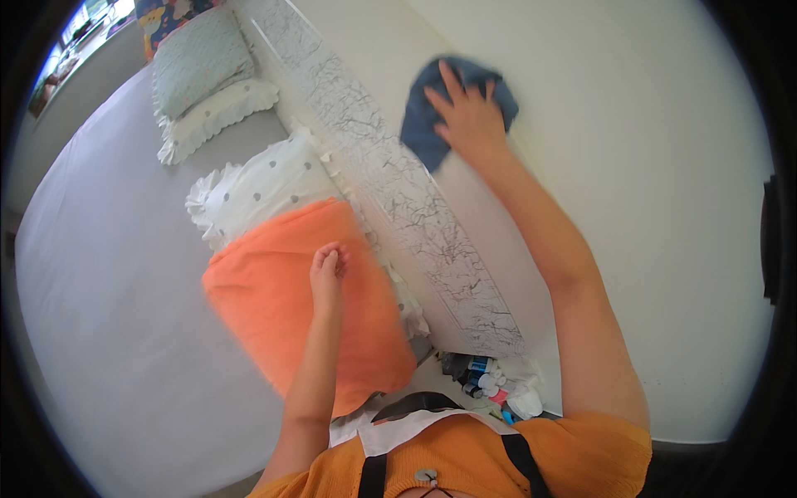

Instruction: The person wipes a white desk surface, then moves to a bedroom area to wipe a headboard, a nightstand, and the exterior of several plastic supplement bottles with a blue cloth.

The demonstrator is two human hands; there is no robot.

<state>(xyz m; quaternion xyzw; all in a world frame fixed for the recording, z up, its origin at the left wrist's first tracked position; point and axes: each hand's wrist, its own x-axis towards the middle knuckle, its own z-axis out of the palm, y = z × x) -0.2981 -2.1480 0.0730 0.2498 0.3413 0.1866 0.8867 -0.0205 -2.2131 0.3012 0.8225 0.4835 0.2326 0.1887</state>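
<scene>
My right hand (475, 120) lies with its fingers spread on a dark blue cloth (423, 124), pressing it flat against the white wall (647, 183) above the bed. The cloth spreads out past the fingers on all sides. Over an orange pillow (282, 282), my left hand (330, 261) is curled into a loose fist, and nothing shows in it. Under the orange pillow's far end sits a white ruffled pillow (270, 184) with grey hearts.
A patterned silver-grey panel strip (390, 158) runs along the wall. The bed (108, 249) has a pale grey sheet, with more pillows (202, 62) at its far end. Bottles and small items (490, 383) crowd a bedside surface near me. A dark fixture (770, 241) is at far right.
</scene>
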